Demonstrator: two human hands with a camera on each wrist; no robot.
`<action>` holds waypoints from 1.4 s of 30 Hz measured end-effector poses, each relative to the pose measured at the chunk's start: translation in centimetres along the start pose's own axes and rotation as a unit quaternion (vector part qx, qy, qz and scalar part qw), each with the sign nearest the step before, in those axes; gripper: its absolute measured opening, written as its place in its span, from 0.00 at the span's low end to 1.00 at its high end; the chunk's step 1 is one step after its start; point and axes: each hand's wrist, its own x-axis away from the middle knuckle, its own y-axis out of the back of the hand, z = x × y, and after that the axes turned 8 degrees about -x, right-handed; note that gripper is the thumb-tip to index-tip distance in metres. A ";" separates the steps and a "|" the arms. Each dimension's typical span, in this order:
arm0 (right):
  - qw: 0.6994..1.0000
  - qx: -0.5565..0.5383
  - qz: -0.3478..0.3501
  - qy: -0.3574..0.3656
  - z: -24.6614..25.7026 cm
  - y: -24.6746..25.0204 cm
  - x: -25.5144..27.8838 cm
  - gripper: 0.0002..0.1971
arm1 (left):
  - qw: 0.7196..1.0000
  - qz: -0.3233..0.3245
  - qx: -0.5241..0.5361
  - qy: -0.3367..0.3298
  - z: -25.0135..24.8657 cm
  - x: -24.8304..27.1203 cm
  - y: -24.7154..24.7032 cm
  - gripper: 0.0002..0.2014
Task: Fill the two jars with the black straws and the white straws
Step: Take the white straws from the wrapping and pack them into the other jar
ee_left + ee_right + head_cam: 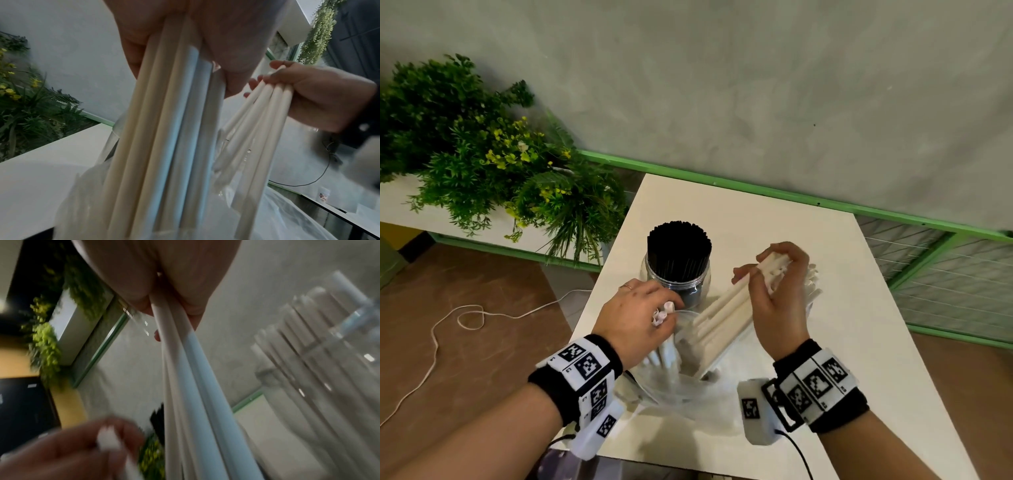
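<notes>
A clear jar point(677, 278) packed with black straws point(679, 244) stands at the middle of the white table point(756, 212). My left hand point(635, 317) grips a few white straws point(663, 312) upright over a clear plastic bag point(681, 390); the left wrist view shows this bundle point(174, 113) reaching down into the bag point(287, 219). My right hand point(780, 301) holds several slanting white straws point(726, 315), also seen close up point(195, 369). Behind it a second clear jar point(333, 344) holds white straws point(813, 277), mostly hidden in the head view.
A leafy plant point(482, 154) in a white planter stands left of the table. A white cord point(448, 325) lies on the brown floor. A green-framed mesh panel point(945, 267) runs along the right, and a grey wall lies behind.
</notes>
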 end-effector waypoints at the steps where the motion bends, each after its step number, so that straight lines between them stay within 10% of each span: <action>1: 1.000 -0.021 -0.017 0.002 0.8 0.6 -1.1 0.21 | 1.000 0.000 -0.003 0.002 -0.2 -0.2 -0.1 0.20; 11: 0.976 -0.011 -0.178 0.125 4.7 7.5 -9.0 0.23 | 1.000 0.008 0.001 0.020 -1.8 -1.4 -0.9 0.21; 28: 0.958 0.222 -0.111 0.146 -0.7 7.0 -5.4 0.23 | 1.000 -0.006 -0.010 0.004 -1.4 -1.0 -1.0 0.18; 42: 0.925 0.328 0.192 -0.034 -7.2 7.6 -3.5 0.18 | 1.000 -0.019 -0.006 -0.011 -1.5 -1.2 -1.1 0.16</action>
